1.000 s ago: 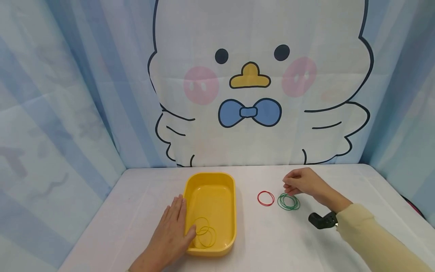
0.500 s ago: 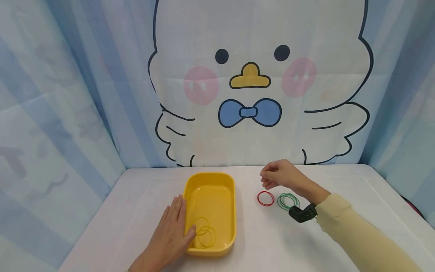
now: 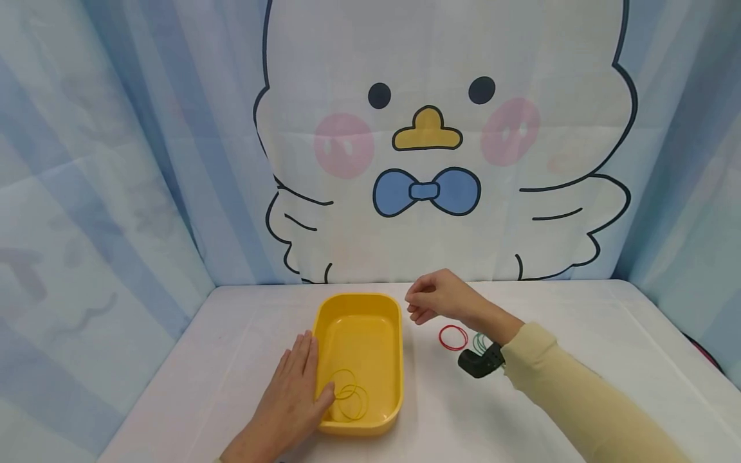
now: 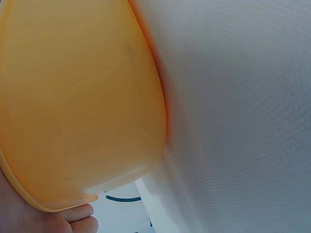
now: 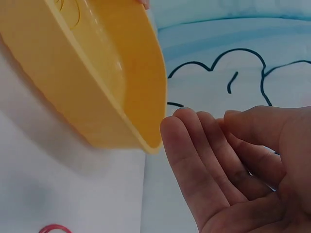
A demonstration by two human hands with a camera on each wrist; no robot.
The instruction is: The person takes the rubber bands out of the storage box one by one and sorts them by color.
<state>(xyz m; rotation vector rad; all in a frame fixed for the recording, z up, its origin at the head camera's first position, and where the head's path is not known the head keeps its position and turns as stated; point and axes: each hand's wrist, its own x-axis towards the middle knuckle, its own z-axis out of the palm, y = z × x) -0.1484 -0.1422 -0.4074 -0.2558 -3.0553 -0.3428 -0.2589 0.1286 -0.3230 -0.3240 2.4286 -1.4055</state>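
Observation:
My left hand (image 3: 292,395) lies flat along the left side of a yellow plastic tray (image 3: 396,386), its thumb over the near rim. In the left wrist view the tray's outer wall (image 4: 82,107) fills much of the frame, with fingertips at its rim. A few thin yellow rubber bands (image 3: 351,402) lie inside at the near end. My right hand (image 3: 437,297) is in the air just right of the tray's far end. In the right wrist view that hand (image 5: 243,170) has loosely bent fingers, thumb near the index finger, and no band shows between them.
On the white table right of the tray lie red rubber bands (image 3: 453,337). Beside them, green rubber bands (image 3: 479,343) are partly hidden by the black wrist camera (image 3: 480,362). A printed cartoon curtain (image 3: 428,238) hangs behind the table.
My right hand has moved left from above the green rubber bands, past the red ones, to near the tray. The left hand, tray and bands have stayed put.

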